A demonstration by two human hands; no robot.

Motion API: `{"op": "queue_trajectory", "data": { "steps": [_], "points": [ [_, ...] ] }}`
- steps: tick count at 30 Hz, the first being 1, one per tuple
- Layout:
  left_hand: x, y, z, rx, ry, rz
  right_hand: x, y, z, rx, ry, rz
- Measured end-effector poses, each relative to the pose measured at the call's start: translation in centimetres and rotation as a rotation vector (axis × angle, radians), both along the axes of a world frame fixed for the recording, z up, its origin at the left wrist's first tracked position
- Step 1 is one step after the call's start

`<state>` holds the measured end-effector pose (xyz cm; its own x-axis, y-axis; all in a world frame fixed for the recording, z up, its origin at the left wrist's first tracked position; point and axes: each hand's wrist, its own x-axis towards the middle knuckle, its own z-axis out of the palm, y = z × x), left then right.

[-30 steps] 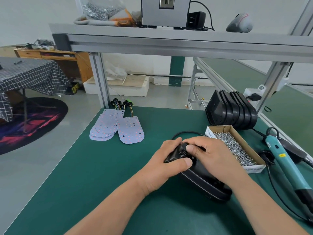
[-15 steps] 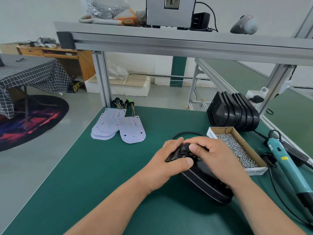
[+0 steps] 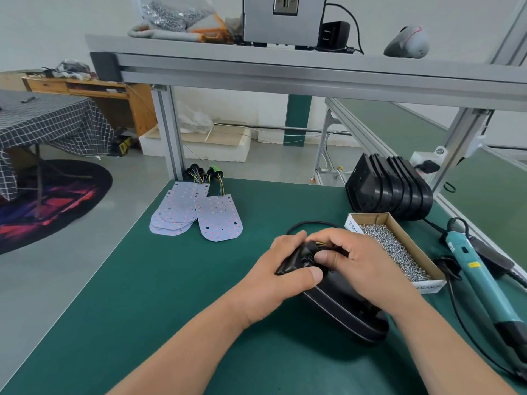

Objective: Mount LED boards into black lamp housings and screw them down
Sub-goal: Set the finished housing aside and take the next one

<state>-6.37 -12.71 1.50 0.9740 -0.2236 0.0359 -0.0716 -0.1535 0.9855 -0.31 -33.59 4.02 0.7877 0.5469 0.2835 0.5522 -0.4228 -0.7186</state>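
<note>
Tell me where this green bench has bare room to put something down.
The widest bare patch is the left front of the mat, bordered by the boards, the left edge and the left forearm. A smaller one lies at the far middle, between boards and housing stack. The right is crowded: stack, screw box, screwdriver and the held housing.

My left hand (image 3: 273,280) and right hand (image 3: 362,266) meet on a lamp housing (image 3: 342,312) lying right of centre on the tabletop (image 3: 171,295). The LED boards (image 3: 196,215) lie piled behind and to the left, and spare housings (image 3: 390,189) stand in a row behind and to the right. Before that row sits the box of screws (image 3: 352,227), just right of my hands, with the screwdriver (image 3: 473,269) lying beyond it at the tabletop's right edge.
</note>
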Motion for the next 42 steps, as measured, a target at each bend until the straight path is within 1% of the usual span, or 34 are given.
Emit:
{"op": "queue_trajectory", "data": {
  "steps": [6,11,13,18,20,22,26,28,30,31,36,38,42],
  "points": [
    [0.2,0.0,0.0,0.005,-0.013,-0.008,-0.1,0.2,0.0,0.038,0.03,-0.018],
    [0.1,0.0,0.0,0.007,-0.022,-0.02,-0.6,0.4,0.3,0.05,0.005,-0.005],
    [0.2,0.0,-0.1,0.0,-0.032,-0.019,-0.8,0.2,0.4,0.032,-0.049,-0.015],
    [0.1,-0.2,0.0,-0.015,-0.054,-0.016,-1.3,0.6,0.2,-0.133,-0.252,-0.011],
    [0.1,-0.2,-0.2,-0.026,-0.06,-0.01,-1.4,0.9,0.2,-0.192,-0.363,-0.008],
    [0.1,-0.2,-0.3,-0.058,-0.069,0.0,-1.4,1.2,0.1,-0.229,-0.397,-0.016],
    [0.2,-0.6,-0.6,-0.149,-0.066,0.041,-1.2,0.5,0.0,-0.215,-0.247,0.012],
    [0.2,-0.7,-0.7,-0.176,-0.054,0.054,-1.4,0.0,-0.1,-0.176,-0.178,-0.063],
    [0.3,-0.5,-0.7,-0.155,-0.051,0.045,-1.9,-0.2,0.2,-0.108,-0.101,-0.152],
    [0.2,-0.5,-0.7,-0.153,-0.056,0.04,-2.3,-0.3,0.4,-0.094,-0.075,-0.154],
    [0.1,-0.4,-1.0,-0.158,-0.062,0.057,-3.9,-0.3,2.3,-0.209,-0.035,-0.058],
    [0.1,-0.6,-0.9,-0.155,-0.063,0.064,-4.2,-0.4,2.6,-0.26,-0.053,-0.042],
    [0.1,-1.1,-0.8,-0.181,-0.064,0.089,-4.2,-0.5,2.2,-0.291,-0.058,-0.026]
  ]
}}
